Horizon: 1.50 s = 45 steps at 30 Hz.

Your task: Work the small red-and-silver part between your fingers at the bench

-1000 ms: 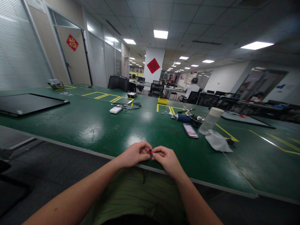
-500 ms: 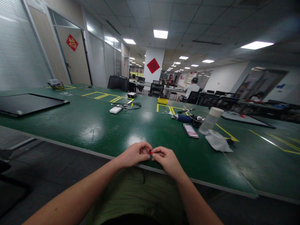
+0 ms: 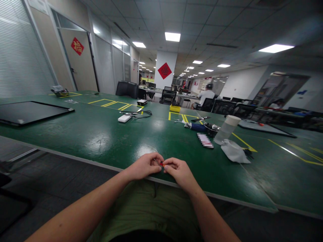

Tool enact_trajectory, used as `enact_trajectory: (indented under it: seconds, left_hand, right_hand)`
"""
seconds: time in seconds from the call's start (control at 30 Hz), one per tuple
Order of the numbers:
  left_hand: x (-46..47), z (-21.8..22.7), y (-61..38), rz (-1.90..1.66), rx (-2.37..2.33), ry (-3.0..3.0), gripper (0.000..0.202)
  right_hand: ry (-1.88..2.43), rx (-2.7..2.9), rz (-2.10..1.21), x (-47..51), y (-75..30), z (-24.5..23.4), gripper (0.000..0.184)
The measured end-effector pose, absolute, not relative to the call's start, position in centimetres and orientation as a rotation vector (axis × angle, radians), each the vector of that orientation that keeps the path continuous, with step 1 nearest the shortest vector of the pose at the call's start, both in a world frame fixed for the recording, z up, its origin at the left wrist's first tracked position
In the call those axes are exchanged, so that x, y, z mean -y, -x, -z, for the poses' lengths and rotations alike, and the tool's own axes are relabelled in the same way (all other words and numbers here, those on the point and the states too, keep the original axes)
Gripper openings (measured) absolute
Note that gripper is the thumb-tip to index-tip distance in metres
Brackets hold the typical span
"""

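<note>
Near the front edge of the green table (image 3: 121, 144), my left hand (image 3: 147, 165) and my right hand (image 3: 178, 170) meet fingertip to fingertip. Between them is a tiny red and orange piece (image 3: 162, 164), mostly covered by the fingers and too small to name. The left thumb and fingers pinch its red side, while the right thumb and forefinger close on the orange side. I cannot tell whether it is one piece or two joined.
Toward the right lie a phone (image 3: 205, 140), a translucent bottle (image 3: 227, 129), a white pouch (image 3: 234, 152) and a metal bowl (image 3: 212, 129). A white power bank (image 3: 124, 118) with black cables sits ahead. A black panel (image 3: 32, 112) lies left. Far back, a person (image 3: 207, 96) sits.
</note>
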<state>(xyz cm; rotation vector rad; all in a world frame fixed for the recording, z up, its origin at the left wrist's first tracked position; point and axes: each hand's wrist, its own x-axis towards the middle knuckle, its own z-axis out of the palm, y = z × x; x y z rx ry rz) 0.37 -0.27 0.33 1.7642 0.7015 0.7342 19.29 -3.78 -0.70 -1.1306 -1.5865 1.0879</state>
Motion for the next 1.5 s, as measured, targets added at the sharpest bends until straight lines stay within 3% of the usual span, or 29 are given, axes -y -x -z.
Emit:
enact_trajectory:
  seconds: [1.5]
  left_hand:
    - [0.44, -0.48, -0.47, -0.744, -0.701, -1.778, 0.028]
  right_hand:
    - [1.137, 1.603, -1.073, 3.68, -19.33, 0.85, 0.022]
